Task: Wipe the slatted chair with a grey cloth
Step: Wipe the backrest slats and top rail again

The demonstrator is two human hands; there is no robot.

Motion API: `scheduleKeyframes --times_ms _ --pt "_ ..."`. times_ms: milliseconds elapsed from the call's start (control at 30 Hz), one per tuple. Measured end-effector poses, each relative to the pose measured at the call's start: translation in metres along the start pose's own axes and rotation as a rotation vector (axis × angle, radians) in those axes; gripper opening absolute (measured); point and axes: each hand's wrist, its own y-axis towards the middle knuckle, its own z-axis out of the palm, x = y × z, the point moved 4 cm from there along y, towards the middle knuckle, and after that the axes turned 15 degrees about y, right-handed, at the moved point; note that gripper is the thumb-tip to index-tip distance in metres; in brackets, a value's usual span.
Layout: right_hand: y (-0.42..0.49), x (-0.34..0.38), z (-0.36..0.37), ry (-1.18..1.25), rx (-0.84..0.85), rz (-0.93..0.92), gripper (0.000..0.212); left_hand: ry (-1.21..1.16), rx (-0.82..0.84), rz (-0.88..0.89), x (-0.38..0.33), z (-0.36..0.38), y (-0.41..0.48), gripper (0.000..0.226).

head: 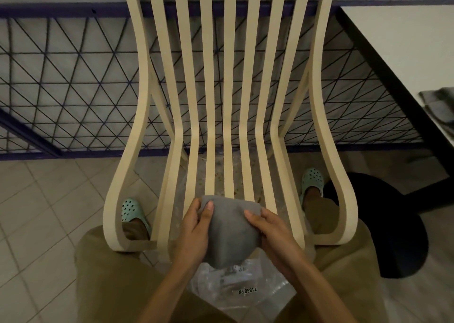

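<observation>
**Both hands hold the cloth over the front of the chair**

The left hand (194, 224) and the right hand (272, 232) each grip one side of the cloth (228, 234). The thumbs lie on top and the other fingers are curled under it. The hands are apart, with the cloth bunched between them. It hangs just above the front ends of the middle slats of the chair (230, 77); I cannot tell if it touches them. The wiping itself seems not yet begun.

The cloth looks soft, light and thick, so it should fold easily and will not slip. I judge it best to gather it into a pad in one palm and to press it along one slat at a time. The chair looks stiff and fairly light. A free hand on an armrest or on the top rail could keep it from sliding on the tiles.

Below the hands a clear plastic bag (245, 288) with a printed label lies on the lap. Two green clogs (131, 211) stand on either side of the seat. On the right are a black stool (393, 224) and a white table (393, 40) with more folded grey cloths at its edge. Behind the chair runs a dark railing (73, 77).
</observation>
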Motion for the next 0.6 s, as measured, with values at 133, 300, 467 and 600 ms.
scheduleKeyframes --times_ms 133,300,467,600 --pt "-0.005 -0.001 0.004 0.012 0.077 0.043 0.049 -0.072 -0.029 -0.027 0.011 -0.003 0.0 0.034" --pt "-0.005 0.017 -0.004 0.0 0.034 -0.056 0.041 -0.147 0.111 -0.08 0.011 -0.002 0.002 0.052" --pt "0.005 0.076 0.001 -0.176 -0.031 -0.238 0.028 -0.281 0.105 -0.008 -0.029 0.017 0.019 0.058" --pt "0.003 0.18 0.007 -0.46 -0.072 -0.499 0.016 -0.373 0.155 0.132 -0.104 0.046 0.039 0.058"
